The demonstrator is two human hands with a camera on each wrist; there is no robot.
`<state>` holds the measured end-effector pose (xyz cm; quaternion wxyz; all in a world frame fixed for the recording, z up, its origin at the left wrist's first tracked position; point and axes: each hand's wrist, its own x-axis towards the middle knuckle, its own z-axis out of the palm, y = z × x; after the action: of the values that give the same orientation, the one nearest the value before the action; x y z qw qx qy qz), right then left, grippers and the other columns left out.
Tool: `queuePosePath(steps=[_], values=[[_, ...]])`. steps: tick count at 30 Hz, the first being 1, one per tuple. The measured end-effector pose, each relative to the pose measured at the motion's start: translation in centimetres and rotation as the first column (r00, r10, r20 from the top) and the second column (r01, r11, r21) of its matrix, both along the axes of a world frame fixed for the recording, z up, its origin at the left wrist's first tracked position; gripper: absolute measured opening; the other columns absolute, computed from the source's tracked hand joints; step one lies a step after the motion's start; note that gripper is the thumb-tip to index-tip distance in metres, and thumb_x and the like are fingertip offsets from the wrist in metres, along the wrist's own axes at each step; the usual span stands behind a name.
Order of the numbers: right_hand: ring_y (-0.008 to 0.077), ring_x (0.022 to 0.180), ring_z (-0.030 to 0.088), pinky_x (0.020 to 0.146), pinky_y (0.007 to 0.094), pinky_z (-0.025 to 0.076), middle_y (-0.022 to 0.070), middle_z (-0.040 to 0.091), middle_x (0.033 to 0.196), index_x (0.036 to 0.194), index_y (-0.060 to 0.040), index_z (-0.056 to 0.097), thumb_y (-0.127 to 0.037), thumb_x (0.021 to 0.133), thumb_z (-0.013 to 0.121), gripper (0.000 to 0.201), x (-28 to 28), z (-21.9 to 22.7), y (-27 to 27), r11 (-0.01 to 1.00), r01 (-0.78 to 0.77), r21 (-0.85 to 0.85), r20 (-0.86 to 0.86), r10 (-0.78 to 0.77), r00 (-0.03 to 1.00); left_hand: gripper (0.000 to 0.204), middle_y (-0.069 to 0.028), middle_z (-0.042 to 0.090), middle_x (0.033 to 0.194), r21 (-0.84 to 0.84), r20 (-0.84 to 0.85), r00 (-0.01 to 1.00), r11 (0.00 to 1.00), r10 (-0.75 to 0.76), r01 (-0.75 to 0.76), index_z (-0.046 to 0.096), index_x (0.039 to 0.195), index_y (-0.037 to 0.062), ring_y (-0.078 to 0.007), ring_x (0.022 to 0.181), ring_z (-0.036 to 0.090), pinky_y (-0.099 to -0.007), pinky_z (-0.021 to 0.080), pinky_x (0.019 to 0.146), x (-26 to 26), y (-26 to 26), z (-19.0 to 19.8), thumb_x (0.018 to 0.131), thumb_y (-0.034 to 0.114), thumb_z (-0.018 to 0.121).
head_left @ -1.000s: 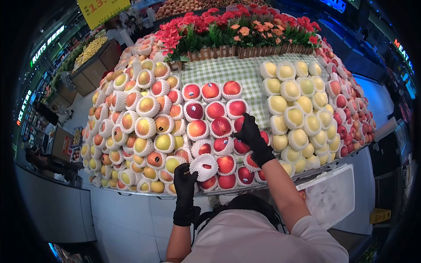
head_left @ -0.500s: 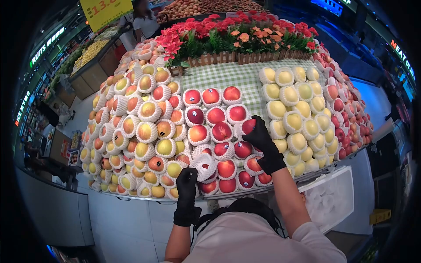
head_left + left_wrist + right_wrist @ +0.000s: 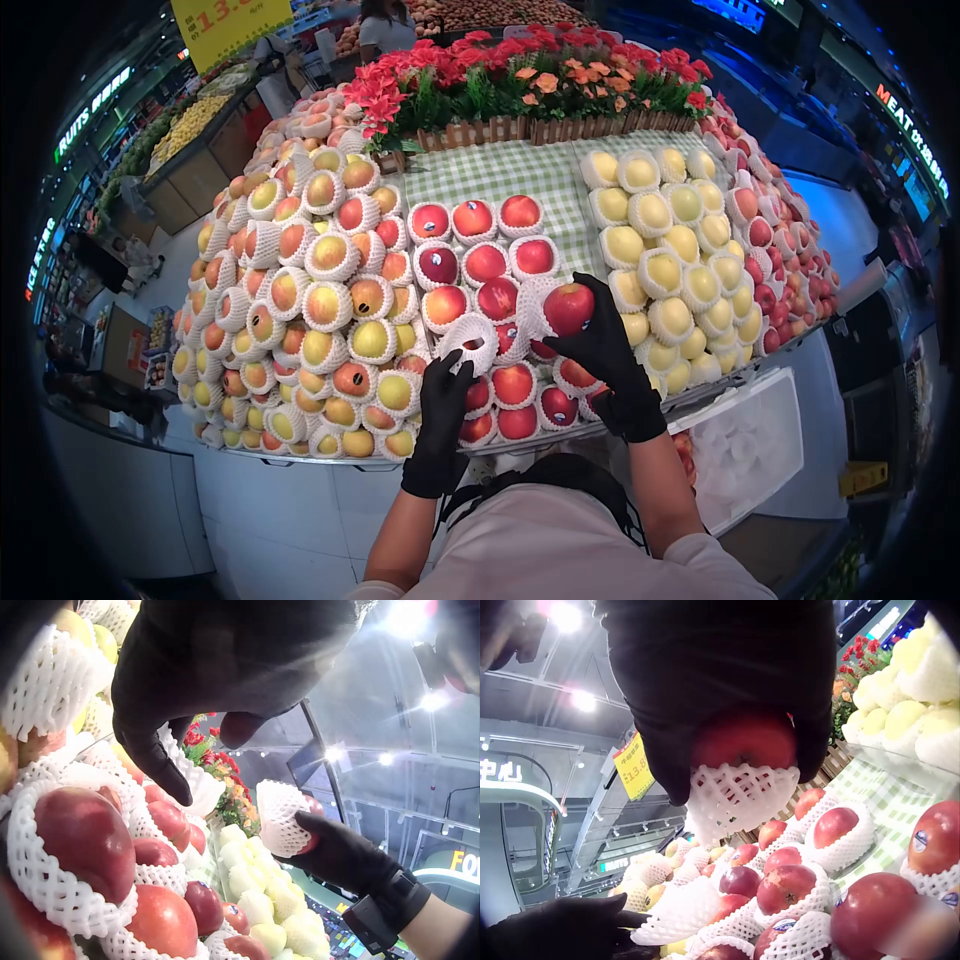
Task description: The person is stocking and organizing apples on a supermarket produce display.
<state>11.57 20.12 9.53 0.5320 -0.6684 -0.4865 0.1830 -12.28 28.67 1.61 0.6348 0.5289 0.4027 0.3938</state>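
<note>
My black-gloved right hand (image 3: 612, 350) grips a red apple (image 3: 568, 308) above the front rows. A white foam net (image 3: 739, 796) covers the apple's lower part in the right wrist view, leaving the side in my palm bare. On the left, my gloved left hand (image 3: 445, 408) pinches another white foam net (image 3: 473, 338) between thumb and fingers; its open mouth faces up in the head view. Red apples (image 3: 497, 298) in foam nets lie in rows beneath both hands. In the left wrist view, the curled left fingers (image 3: 161, 761) overlap the net's edge.
Netted yellow-red fruit (image 3: 330, 255) is heaped on the left, and netted yellow fruit (image 3: 665, 270) stands in rows on the right. Behind are a green checked cloth (image 3: 480, 175) and red flowers (image 3: 480, 70) with a small wooden fence. A white foam box (image 3: 750, 450) stands low right.
My right hand has lifted the red apple from the rows and drawn it towards me, turning it. My left hand has moved up and right with the foam net.
</note>
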Motion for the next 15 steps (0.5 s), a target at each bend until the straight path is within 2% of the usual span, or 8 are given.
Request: queuePosePath(steps=[2, 5, 6, 9, 10, 13, 15], values=[[0.0305, 0.122, 0.049, 0.100, 0.0418, 0.045, 0.0167, 0.046, 0.132, 0.138, -0.0044, 0.037, -0.015, 0.061, 0.089, 0.094, -1.2, 0.6, -0.5, 1.000, -0.006, -0.001, -0.015, 0.006, 1.000, 0.040, -0.0085, 0.060, 0.108, 0.099, -0.085, 0.996, 0.995, -0.022, 0.031, 0.060, 0.121, -0.0026, -0.0141, 0.083, 0.059, -0.0285, 0.051, 0.073, 0.9, 0.1, 0.2, 0.089, 0.019, 0.071], [0.0316, 0.123, 0.049, 0.102, 0.0427, 0.043, 0.0166, 0.047, 0.131, 0.137, -0.0039, 0.037, -0.014, 0.062, 0.089, 0.092, -2.5, 0.4, -0.8, 0.996, -0.070, 0.062, 0.106, 0.063, 0.992, 0.038, -0.0084, 0.059, 0.109, 0.141, -0.135, 0.985, 0.982, -0.108, 0.127, 0.061, 0.120, -0.0027, -0.0137, 0.083, 0.058, -0.0280, 0.050, 0.073, 2.3, 0.0, 1.0, 0.089, 0.018, 0.071], [0.0345, 0.124, 0.047, 0.104, 0.0440, 0.041, 0.0173, 0.046, 0.132, 0.136, -0.0034, 0.040, -0.014, 0.062, 0.089, 0.089, -3.0, 0.3, -0.8, 0.996, -0.064, 0.070, 0.167, 0.051, 0.985, 0.040, -0.0077, 0.060, 0.105, 0.168, -0.094, 0.989, 0.978, -0.112, 0.127, 0.061, 0.120, -0.0025, -0.0122, 0.082, 0.057, -0.0271, 0.049, 0.072, 2.8, 0.1, 0.4, 0.088, 0.018, 0.072], [0.0371, 0.126, 0.046, 0.106, 0.0450, 0.039, 0.0185, 0.045, 0.135, 0.135, -0.0034, 0.043, -0.014, 0.062, 0.089, 0.087, -4.2, -1.1, -0.7, 0.993, -0.071, 0.098, 0.258, 0.043, 0.965, 0.037, -0.0065, 0.061, 0.100, 0.015, 0.094, 0.981, 0.986, -0.167, 0.166, 0.062, 0.115, -0.0029, -0.0116, 0.080, 0.057, -0.0270, 0.048, 0.072, 3.8, -0.2, 0.3, 0.087, 0.018, 0.072], [0.0382, 0.126, 0.045, 0.107, 0.0451, 0.038, 0.0191, 0.044, 0.135, 0.134, -0.0034, 0.045, -0.015, 0.060, 0.090, 0.088, -4.7, -1.3, -0.8, 0.992, -0.090, 0.090, 0.216, 0.069, 0.974, 0.032, -0.0049, 0.060, 0.092, -0.002, 0.108, 0.979, 0.985, -0.171, 0.173, 0.062, 0.109, -0.0042, -0.0115, 0.079, 0.056, -0.0266, 0.048, 0.072, 3.9, -0.5, 1.2, 0.088, 0.019, 0.071], [0.0363, 0.127, 0.044, 0.107, 0.0443, 0.038, 0.0187, 0.045, 0.135, 0.136, -0.0041, 0.042, -0.016, 0.059, 0.091, 0.092, -5.7, -1.1, -1.1, 0.993, -0.100, 0.064, 0.204, 0.085, 0.975, 0.031, -0.0040, 0.059, 0.086, 0.057, -0.052, 0.970, 0.969, -0.237, 0.240, 0.061, 0.105, -0.0054, -0.0113, 0.078, 0.055, -0.0263, 0.047, 0.072, 3.6, -0.3, 2.4, 0.090, 0.020, 0.069], [0.0337, 0.127, 0.045, 0.106, 0.0434, 0.039, 0.0179, 0.045, 0.135, 0.137, -0.0045, 0.040, -0.017, 0.058, 0.092, 0.095, -5.8, -1.0, -1.1, 0.994, -0.086, 0.069, 0.109, 0.078, 0.991, 0.031, -0.0041, 0.060, 0.085, 0.006, -0.002, 0.973, 0.973, -0.232, 0.232, 0.061, 0.105, -0.0066, -0.0110, 0.080, 0.056, -0.0267, 0.047, 0.072, 3.3, -0.1, 2.3, 0.091, 0.021, 0.068]])
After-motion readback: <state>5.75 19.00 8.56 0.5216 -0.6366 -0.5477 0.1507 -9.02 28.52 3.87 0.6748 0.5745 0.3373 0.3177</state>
